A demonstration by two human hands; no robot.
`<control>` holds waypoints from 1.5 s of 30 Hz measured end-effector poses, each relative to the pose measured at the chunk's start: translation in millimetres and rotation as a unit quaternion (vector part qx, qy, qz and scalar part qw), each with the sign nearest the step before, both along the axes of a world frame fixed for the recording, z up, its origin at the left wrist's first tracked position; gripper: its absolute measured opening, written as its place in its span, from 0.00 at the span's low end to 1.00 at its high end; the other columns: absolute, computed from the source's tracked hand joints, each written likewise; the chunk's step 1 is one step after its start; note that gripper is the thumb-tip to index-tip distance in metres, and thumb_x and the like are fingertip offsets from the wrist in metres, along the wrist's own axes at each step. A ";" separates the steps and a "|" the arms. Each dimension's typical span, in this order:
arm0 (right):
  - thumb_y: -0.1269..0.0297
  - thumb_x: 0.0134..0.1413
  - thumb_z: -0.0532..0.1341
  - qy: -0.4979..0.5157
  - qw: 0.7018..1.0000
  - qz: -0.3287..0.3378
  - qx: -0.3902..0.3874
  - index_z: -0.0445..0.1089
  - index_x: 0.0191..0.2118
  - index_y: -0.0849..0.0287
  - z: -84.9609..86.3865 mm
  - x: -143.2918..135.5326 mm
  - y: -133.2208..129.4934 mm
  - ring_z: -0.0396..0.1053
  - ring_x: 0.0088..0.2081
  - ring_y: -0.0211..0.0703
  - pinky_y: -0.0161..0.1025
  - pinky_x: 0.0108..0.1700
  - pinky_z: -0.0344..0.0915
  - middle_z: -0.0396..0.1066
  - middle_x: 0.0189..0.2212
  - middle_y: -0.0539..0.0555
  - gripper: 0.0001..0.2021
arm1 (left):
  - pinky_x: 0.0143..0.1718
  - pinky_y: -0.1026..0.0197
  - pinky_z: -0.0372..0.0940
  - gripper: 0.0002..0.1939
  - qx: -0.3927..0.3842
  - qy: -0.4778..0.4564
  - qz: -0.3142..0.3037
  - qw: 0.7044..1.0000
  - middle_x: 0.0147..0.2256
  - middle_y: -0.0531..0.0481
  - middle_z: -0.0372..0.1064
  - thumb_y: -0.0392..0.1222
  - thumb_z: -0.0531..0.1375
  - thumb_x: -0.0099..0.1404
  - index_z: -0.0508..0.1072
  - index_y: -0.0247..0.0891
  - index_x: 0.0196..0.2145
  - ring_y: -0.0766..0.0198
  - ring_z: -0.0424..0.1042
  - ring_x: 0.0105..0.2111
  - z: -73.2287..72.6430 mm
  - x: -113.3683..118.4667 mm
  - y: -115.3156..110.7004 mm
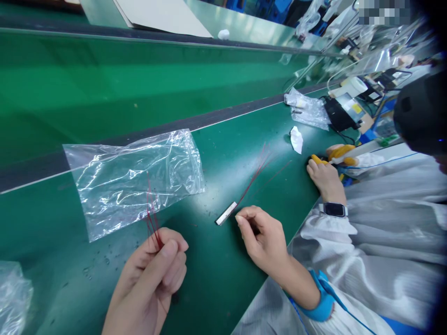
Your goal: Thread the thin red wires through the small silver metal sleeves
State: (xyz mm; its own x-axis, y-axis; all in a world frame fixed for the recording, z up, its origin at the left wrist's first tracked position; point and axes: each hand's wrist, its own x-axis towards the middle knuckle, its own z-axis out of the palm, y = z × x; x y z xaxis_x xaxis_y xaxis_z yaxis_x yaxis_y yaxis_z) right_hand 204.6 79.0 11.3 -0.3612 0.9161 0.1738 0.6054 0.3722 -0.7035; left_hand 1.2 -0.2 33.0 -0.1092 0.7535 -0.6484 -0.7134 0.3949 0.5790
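My left hand (153, 274) is closed, with a few thin red wires (150, 223) pinched between thumb and forefinger. Their free ends rise in front of a clear plastic bag (139, 181) lying on the green table. My right hand (263, 237), with a blue wrist strap, has thumb and forefinger pressed together; whatever is between them, if anything, is too small to make out. Just left of those fingertips lies a small white-topped strip with a dark toothed edge (226, 213). More thin red wires (254, 177) fan out on the table from its upper end.
A co-worker's hand (324, 179) with a watch is at the right, by yellow-handled tools (342, 151). A white scrap (296, 139), bubble wrap (309, 109) and a dark device (342, 111) lie farther back. A raised green ledge (139, 79) runs behind.
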 end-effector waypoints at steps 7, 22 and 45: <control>0.71 0.63 0.58 -0.005 1.000 0.007 0.017 0.68 0.34 0.57 1.0 -1.2 0.0 0.66 0.24 0.36 0.33 0.25 0.59 0.71 0.27 0.49 0.05 | 0.17 0.69 0.50 0.14 0.000 -0.010 -0.001 1.000 0.19 0.58 0.47 0.52 0.67 0.60 0.76 0.38 0.29 0.72 0.46 0.19 -1.3 -0.3 -0.7; 0.70 0.63 0.58 -0.010 1.000 0.008 0.005 0.70 0.36 0.58 -0.1 -5.7 0.8 0.67 0.24 0.37 0.34 0.26 0.61 0.74 0.29 0.50 0.05 | 0.18 0.68 0.49 0.14 -0.006 -0.013 -0.005 1.000 0.19 0.58 0.47 0.52 0.67 0.60 0.76 0.38 0.28 0.71 0.45 0.19 0.4 0.4 0.7; 0.65 0.67 0.57 -0.112 0.977 0.167 0.066 0.65 0.60 0.65 11.9 -41.0 -33.6 0.72 0.27 0.44 0.38 0.27 0.64 0.74 0.29 0.55 0.19 | 0.16 0.70 0.49 0.10 0.063 -0.064 0.187 0.978 0.20 0.59 0.46 0.39 0.58 0.67 0.71 0.35 0.27 0.73 0.41 0.18 25.3 -25.0 8.0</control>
State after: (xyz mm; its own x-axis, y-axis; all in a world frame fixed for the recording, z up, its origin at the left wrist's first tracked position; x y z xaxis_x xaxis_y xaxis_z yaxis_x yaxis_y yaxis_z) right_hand 163.6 45.4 23.2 -0.6788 0.7154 0.1653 0.5681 0.6544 -0.4990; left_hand -23.8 7.8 58.4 -0.3165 0.7517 -0.5786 -0.8638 0.0237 0.5033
